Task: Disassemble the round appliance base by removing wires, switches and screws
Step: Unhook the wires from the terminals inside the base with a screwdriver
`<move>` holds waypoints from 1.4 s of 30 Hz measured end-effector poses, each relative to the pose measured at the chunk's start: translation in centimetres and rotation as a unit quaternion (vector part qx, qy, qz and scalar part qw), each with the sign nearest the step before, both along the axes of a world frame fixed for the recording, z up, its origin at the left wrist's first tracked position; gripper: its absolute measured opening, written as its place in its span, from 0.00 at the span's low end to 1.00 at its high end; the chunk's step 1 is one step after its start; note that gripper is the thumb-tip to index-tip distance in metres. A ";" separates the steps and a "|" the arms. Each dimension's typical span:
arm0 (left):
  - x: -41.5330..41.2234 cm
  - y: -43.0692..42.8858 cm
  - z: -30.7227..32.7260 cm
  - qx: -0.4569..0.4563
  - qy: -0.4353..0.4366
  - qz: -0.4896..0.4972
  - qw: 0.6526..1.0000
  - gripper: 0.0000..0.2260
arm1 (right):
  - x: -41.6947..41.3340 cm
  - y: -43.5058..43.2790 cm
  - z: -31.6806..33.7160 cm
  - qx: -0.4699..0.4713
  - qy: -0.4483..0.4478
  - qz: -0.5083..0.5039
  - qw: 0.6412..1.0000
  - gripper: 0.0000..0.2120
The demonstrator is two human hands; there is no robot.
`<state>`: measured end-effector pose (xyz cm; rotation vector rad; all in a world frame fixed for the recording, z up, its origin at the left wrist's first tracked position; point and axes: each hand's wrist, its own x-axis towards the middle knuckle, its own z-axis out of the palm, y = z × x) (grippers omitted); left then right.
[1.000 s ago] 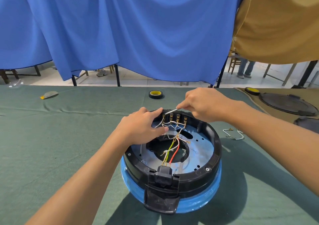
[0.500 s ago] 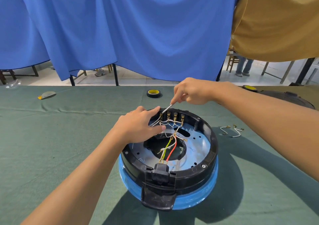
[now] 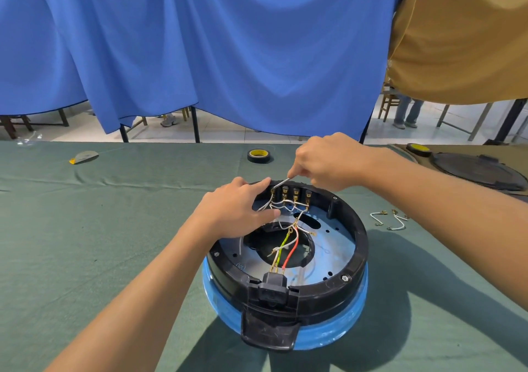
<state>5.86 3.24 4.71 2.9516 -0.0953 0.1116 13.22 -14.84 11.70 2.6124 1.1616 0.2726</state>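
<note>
The round appliance base point(image 3: 354, 246) lies upside down on the green cloth, a black ring over a blue body. Inside it run white, red and yellow-green wires point(image 3: 288, 246) from a black socket point(image 3: 273, 286) at the near rim to a row of brass terminals point(image 3: 290, 193) at the far rim. My left hand point(image 3: 237, 211) rests on the far left rim, its fingers stretched toward the terminals. My right hand point(image 3: 325, 160) pinches a thin white wire point(image 3: 281, 183) that leads down to the leftmost terminal.
Two loose white wires point(image 3: 388, 220) with brass ends lie on the cloth to the right of the base. A roll of black tape point(image 3: 258, 156) sits behind it. A dark round lid point(image 3: 474, 170) lies at the far right, a small scraper point(image 3: 84, 156) at the far left.
My right hand rose from the far rim half a second ago and still pinches the white wire near the leftmost terminal. The left hand has stayed on the rim.
</note>
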 end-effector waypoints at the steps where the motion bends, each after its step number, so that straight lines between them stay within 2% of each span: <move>1: 0.0 0.0 0.0 -0.001 0.000 0.000 1.000 0.34 | 0.5 0.0 0.4 -0.005 0.031 0.001 1.000 0.24; 4: -0.1 0.0 0.1 0.001 0.001 -0.003 1.000 0.34 | 1.7 -0.2 1.3 -0.004 0.133 0.023 0.991 0.27; 6: -0.1 0.0 0.1 0.000 0.001 -0.004 1.000 0.34 | 2.2 -0.1 1.5 0.013 0.159 0.028 0.987 0.26; 9: -0.1 0.0 0.1 -0.003 0.000 -0.005 1.000 0.34 | 2.4 0.0 1.2 0.012 0.144 0.038 0.989 0.26; 13: 0.0 0.1 0.0 -0.004 -0.004 -0.006 1.000 0.34 | 1.4 -0.8 -0.1 0.006 0.060 0.035 0.998 0.22; 16: 0.1 0.1 -0.1 -0.003 -0.008 -0.008 1.000 0.34 | 0.5 -1.6 -1.2 0.024 0.031 0.036 0.999 0.22; 19: 0.1 0.1 -0.1 -0.001 -0.008 -0.007 1.000 0.34 | 0.1 -1.7 -1.3 0.035 0.028 0.018 0.999 0.23; 24: 0.0 0.0 -0.1 0.004 -0.012 -0.003 1.000 0.34 | 0.0 -1.6 -0.7 0.030 0.077 0.015 0.996 0.24; 29: -0.1 0.1 -0.3 -0.019 -0.014 -0.010 1.000 0.35 | -0.1 -2.5 -1.1 0.136 0.071 0.006 0.988 0.18; 31: -0.2 0.2 -0.3 -0.076 -0.037 -0.021 0.996 0.31 | -0.3 -3.7 -1.8 0.200 0.082 -0.015 0.976 0.19; 34: -0.4 0.4 -0.4 -0.136 -0.108 -0.055 0.983 0.22 | -1.0 -5.7 -4.2 0.340 0.070 -0.032 0.937 0.18; 37: -0.8 0.3 -0.3 -0.098 -0.134 -0.080 0.983 0.15 | -1.7 -7.2 -7.5 0.452 0.015 -0.059 0.890 0.15; 42: -1.1 -0.2 -0.1 0.023 -0.109 -0.099 0.989 0.13 | -2.4 -8.6 -11.3 0.531 -0.043 -0.114 0.839 0.14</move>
